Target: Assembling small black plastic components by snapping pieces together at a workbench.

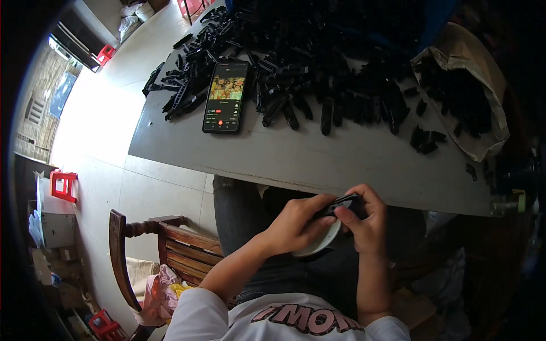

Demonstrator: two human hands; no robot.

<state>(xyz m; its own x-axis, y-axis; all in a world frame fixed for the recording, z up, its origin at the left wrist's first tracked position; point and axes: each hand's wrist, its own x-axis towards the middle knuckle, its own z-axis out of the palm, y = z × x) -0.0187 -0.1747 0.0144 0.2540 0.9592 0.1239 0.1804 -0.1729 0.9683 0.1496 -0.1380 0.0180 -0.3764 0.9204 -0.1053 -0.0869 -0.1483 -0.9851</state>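
Over my lap, just in front of the table's near edge, both hands grip a small black plastic part [344, 201]. My left hand [297, 225] is closed round its left end. My right hand [367, 220] pinches its right end between thumb and fingers. Below my hands is a pale round thing [319, 246] with a curved rim; my left hand partly covers it, and its kind is unclear. Many similar black plastic parts [327, 113] lie heaped across the far side of the grey table [273, 162].
A phone [226, 96] with a lit screen lies at the heap's left. Toward the right stands an open brown paper bag [493, 74] of black parts. A capped bottle [508, 203] is by the table's right corner. On my left is a wooden chair [187, 244] with cloths.
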